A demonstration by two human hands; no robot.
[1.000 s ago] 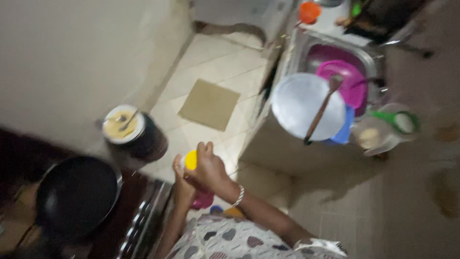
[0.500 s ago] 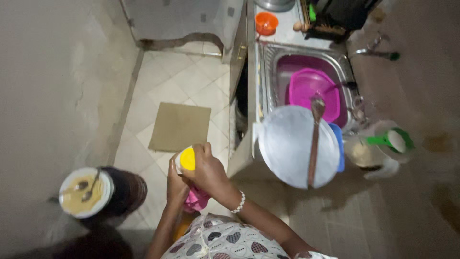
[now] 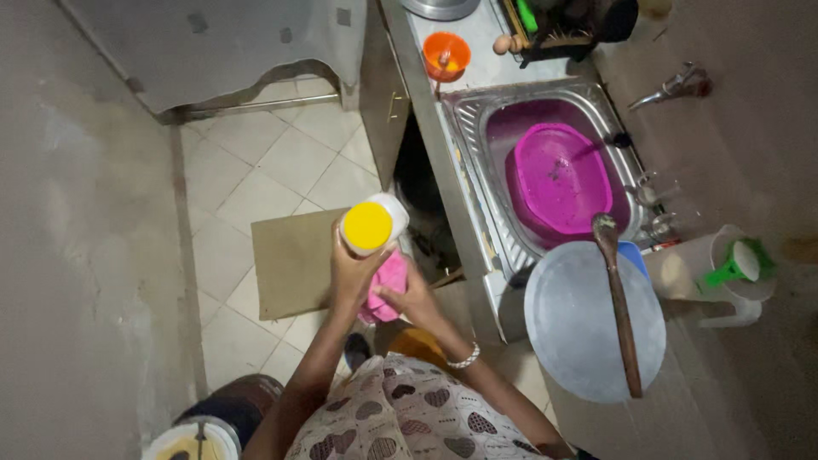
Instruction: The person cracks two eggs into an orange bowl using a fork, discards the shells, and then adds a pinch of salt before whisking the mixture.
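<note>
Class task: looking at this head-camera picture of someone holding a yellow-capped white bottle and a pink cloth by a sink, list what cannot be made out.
- Head view: white plastic bottle with yellow cap, contents hidden by cap and wall.
- Pink cloth: mostly covered by left hand and right hand.
- Round white bucket: cut off by bottom edge.
- Orange bowl: contents too small.

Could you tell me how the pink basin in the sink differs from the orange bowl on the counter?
The pink basin is far larger and many-sided; the orange bowl is small and round. The basin sits down inside the sink; the bowl stands on the counter beyond it. Both are open-topped and upright.
</note>
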